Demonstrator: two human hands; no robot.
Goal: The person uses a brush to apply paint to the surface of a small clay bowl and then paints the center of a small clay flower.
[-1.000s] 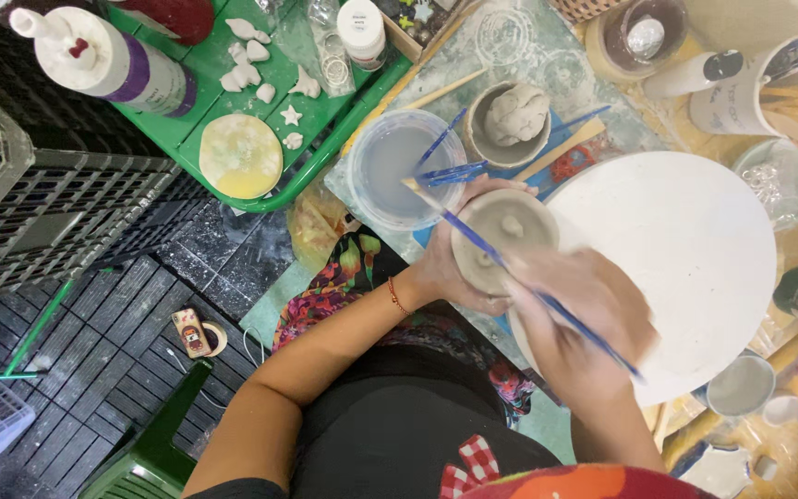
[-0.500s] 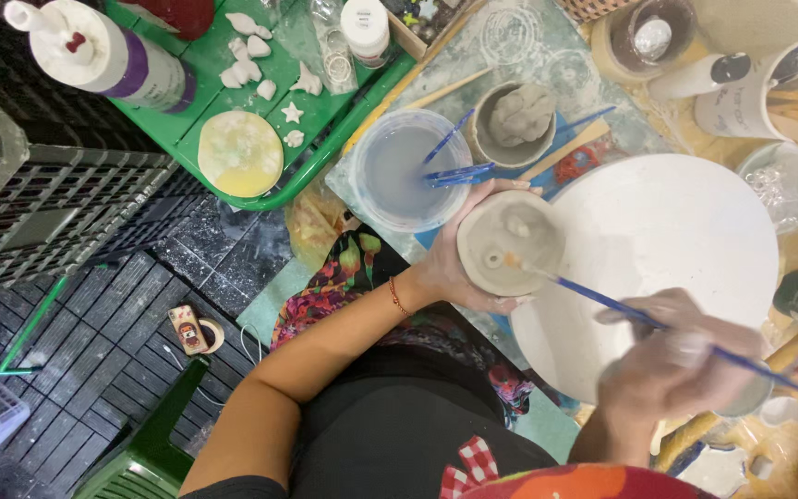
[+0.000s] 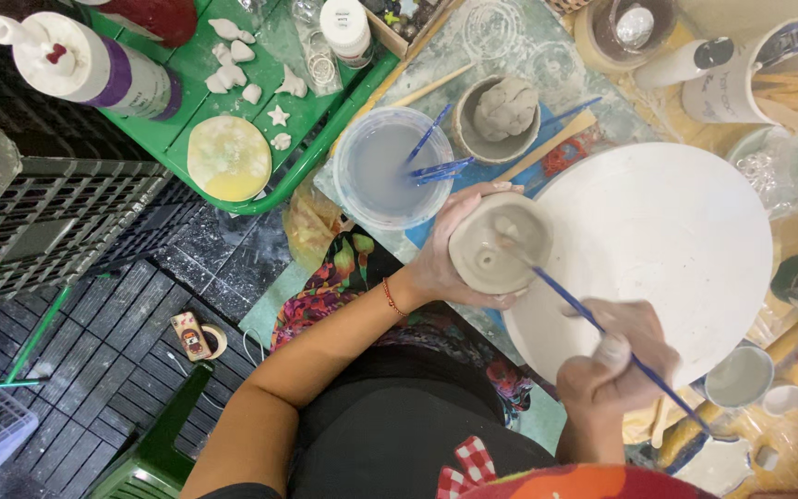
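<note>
Cluttered craft table seen from above, paint-smeared and crowded, with dark slatted flooring showing at the left beside a grey crate (image 3: 39, 222). A green tray (image 3: 320, 148) is holding small white clay shapes, stars among them, and a pale yellow disc (image 3: 228, 157). A tub of cloudy water (image 3: 385, 171) is sitting just beside a grey bowl with a clay lump (image 3: 502, 115). A large white round board (image 3: 658, 249) is filling the right half of the table.

The left hand (image 3: 445, 263) is cupping a small pale clay cup (image 3: 499, 243), fingers wrapped closed around its wall, holding it tilted so the opening is facing up toward the camera, over the near-left edge of the board. The right hand (image 3: 616, 370) is closed in a pinch on a blue-handled brush (image 3: 602, 328), gripping well back on the handle; the tip is reaching inside the cup, touching the inner surface near the rim. The hands are sitting apart, linked only by the brush.

Judgement on doing this well: the cup is looking soft and unfired, so the left hand's hold should be staying light and even, not squeezing the wall out of round. Turning the cup toward the brush, not stretching the brush around, would be keeping the coat even. Short strokes with a lightly loaded tip should be avoiding pooling at the bottom. Choking up on the handle might be giving steadier control inside such a narrow opening.
</note>
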